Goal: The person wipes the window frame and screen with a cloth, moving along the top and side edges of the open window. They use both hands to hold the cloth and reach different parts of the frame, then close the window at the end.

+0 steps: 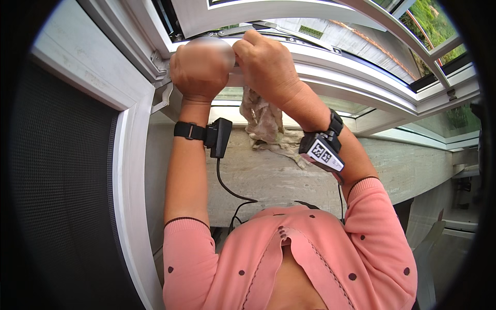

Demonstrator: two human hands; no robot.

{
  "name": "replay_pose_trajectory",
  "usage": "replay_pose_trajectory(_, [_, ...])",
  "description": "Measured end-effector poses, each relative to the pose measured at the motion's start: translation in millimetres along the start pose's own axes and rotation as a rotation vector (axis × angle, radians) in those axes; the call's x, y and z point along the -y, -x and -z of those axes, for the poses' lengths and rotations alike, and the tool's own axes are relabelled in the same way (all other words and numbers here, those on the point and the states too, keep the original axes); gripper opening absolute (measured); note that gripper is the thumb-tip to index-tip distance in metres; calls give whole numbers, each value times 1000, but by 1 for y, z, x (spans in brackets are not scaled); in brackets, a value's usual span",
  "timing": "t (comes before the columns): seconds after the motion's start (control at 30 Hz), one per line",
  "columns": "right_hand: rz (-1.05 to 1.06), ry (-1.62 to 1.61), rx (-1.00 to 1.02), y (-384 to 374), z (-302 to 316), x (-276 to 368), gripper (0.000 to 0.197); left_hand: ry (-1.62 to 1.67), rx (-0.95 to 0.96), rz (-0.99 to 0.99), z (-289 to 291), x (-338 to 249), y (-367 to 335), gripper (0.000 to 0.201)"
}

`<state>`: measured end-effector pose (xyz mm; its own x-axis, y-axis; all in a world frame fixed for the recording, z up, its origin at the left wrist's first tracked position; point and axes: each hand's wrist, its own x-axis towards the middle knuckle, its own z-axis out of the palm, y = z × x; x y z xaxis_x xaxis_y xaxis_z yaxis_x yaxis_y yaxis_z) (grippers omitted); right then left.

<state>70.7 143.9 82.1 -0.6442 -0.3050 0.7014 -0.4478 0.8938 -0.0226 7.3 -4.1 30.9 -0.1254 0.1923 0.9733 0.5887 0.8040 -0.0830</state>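
Both my hands are raised at the lower rail of the open window, close side by side. My left hand [200,72] is closed into a fist, its knuckles partly smeared. Whatever it holds is hidden. My right hand [269,66] is closed as well, with a bent finger almost touching my left hand. A dirty, off-white rag [263,121] hangs from beneath my right hand. Its lower end spreads over the grey stone-look sill [243,170].
The white window frame [330,77] runs across ahead, with a metal stay arm [263,26] along its top. An open sash [413,31] stands at the upper right. At my left is a white-framed dark mesh screen [67,170]. Cables hang from the black wrist devices [221,138].
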Motion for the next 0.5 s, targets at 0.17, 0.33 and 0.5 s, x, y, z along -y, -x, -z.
replay_pose_trajectory(0.17, [-31, 23, 34, 10, 11, -9, 7, 0, 86, -5, 5, 2, -3, 9])
replay_pose_trajectory(0.33, [-161, 159, 143, 42, 53, -39, 2, 6, 72, -30, 3, 2, -4, 5])
replay_pose_trajectory(0.5, [-200, 251, 57, 85, 90, -84, 7, -13, 89, -28, 4, 4, -1, 5])
